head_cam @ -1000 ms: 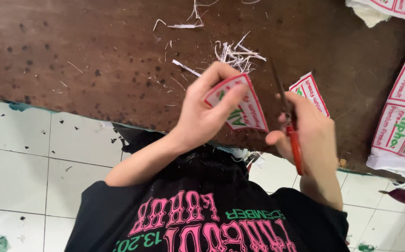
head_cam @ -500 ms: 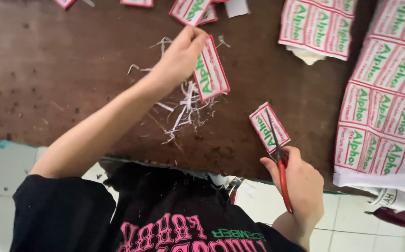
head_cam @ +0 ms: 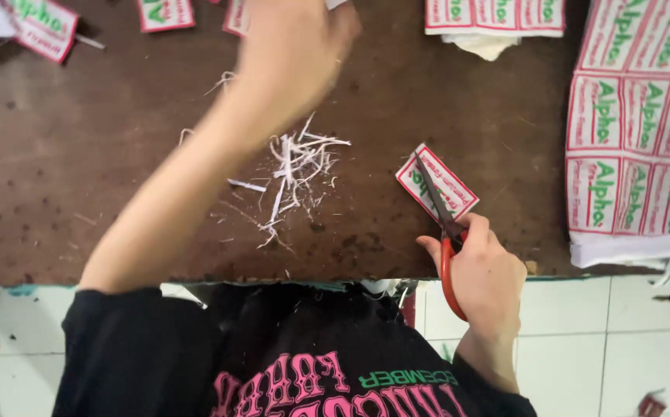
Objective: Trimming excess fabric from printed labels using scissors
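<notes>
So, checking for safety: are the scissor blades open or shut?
Shut: the scissors blades lie together as one line over the label, in the right hand.

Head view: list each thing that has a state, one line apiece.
Scissors: blades closed, held in the right hand.
Left hand: stretched far across the table, blurred; what it holds cannot be told.
Single label: cut out, lying flat under the blades.
Label sheets: uncut, stacked.
Paper trimmings: scattered loosely.
</notes>
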